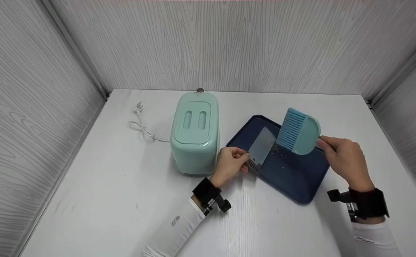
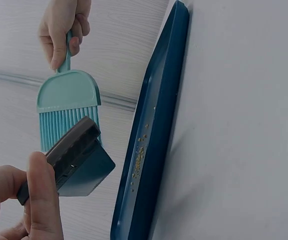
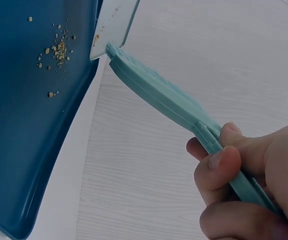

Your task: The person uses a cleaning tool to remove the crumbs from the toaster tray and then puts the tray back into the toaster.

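Observation:
My left hand (image 1: 229,162) pinches the dark ribbed edge of a flat translucent scraper (image 1: 262,146), tilted above the blue tray (image 1: 286,178). A few crumbs cling to the scraper's plate in the right wrist view. By its handle, my right hand (image 1: 347,159) grips a teal hand brush (image 1: 306,135), its bristles (image 3: 112,50) at the corner of the scraper; whether they touch I cannot tell. Small yellowish-brown crumbs (image 3: 59,51) lie in a loose cluster on the tray floor, below the two tools.
Left of the tray stands a mint-green toaster-like appliance (image 1: 195,132) with two oblong recesses on top. Its white cord (image 1: 143,130) and plug lie on the white table (image 1: 122,200). Grey wood-grain panels (image 1: 226,46) enclose the table at back and sides.

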Demonstrator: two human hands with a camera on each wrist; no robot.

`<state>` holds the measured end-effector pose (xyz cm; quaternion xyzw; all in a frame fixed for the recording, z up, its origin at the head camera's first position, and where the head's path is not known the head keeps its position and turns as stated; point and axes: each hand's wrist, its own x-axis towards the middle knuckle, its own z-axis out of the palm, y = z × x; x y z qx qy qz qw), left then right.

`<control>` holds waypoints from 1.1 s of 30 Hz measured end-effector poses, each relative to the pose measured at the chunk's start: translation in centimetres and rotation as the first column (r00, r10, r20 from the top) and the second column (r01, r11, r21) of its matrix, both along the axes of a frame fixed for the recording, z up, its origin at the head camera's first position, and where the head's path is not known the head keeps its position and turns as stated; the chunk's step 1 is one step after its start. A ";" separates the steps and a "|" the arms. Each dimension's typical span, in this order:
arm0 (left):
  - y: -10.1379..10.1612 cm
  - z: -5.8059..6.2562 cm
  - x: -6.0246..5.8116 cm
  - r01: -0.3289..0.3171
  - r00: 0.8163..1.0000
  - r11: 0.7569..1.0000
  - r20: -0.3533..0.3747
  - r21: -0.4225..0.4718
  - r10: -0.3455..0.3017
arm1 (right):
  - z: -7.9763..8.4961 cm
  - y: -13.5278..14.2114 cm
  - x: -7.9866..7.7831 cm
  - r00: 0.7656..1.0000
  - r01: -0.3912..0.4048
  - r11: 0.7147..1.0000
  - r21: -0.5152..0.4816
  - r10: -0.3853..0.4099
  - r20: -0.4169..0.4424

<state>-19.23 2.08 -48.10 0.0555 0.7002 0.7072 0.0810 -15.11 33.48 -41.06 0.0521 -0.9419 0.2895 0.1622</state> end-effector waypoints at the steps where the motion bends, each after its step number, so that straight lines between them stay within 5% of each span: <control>1: -0.1 0.0 0.0 0.001 1.000 1.000 0.000 0.001 -0.001 | 0.1 -0.1 0.2 1.000 -0.007 1.000 0.001 0.007 0.001; 18: -0.1 0.1 0.2 0.001 1.000 1.000 0.021 0.001 -0.001 | 1.4 -2.4 2.7 0.987 -0.154 0.985 0.079 0.158 -0.041; 33: -0.2 0.0 0.2 0.010 1.000 1.000 0.023 0.004 -0.010 | 1.4 -4.3 3.7 0.978 -0.189 0.964 0.186 0.203 -0.058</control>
